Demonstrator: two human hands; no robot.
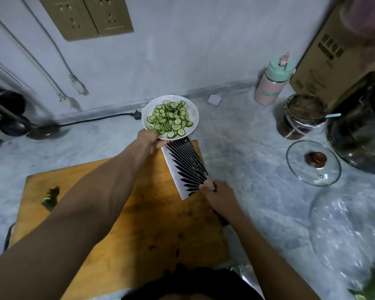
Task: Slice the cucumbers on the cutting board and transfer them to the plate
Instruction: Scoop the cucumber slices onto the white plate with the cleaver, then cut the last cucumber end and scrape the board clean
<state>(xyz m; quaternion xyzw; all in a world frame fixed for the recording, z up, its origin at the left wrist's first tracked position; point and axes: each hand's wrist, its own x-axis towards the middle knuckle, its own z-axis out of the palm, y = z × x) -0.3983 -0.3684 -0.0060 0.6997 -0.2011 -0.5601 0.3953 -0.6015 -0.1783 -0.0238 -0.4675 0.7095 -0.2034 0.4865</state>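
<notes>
The left hand point(148, 139) grips the near rim of the white plate point(193, 118), thumb over the edge, at about 12 o'clock from the cutting board point(139, 213). The right hand point(218, 197) is closed round the handle of a cleaver point(185, 167) — its broad blade, patterned with black stripes, lies flat-side up and points toward 11 o'clock, its tip reaching under the plate's near edge. The cucumber slices point(170, 119) are heaped on the plate, thin green-rimmed rounds covering most of it. The wooden board lies under both forearms; a dark green cucumber end point(51, 198) sits at its 9 o'clock edge. At 3 o'clock from the plate stands a brown jar point(301, 115), with a pink bottle point(271, 83) behind it — nearer, at 4 o'clock, a glass lid point(313, 163) rests on the grey counter point(236, 137).
</notes>
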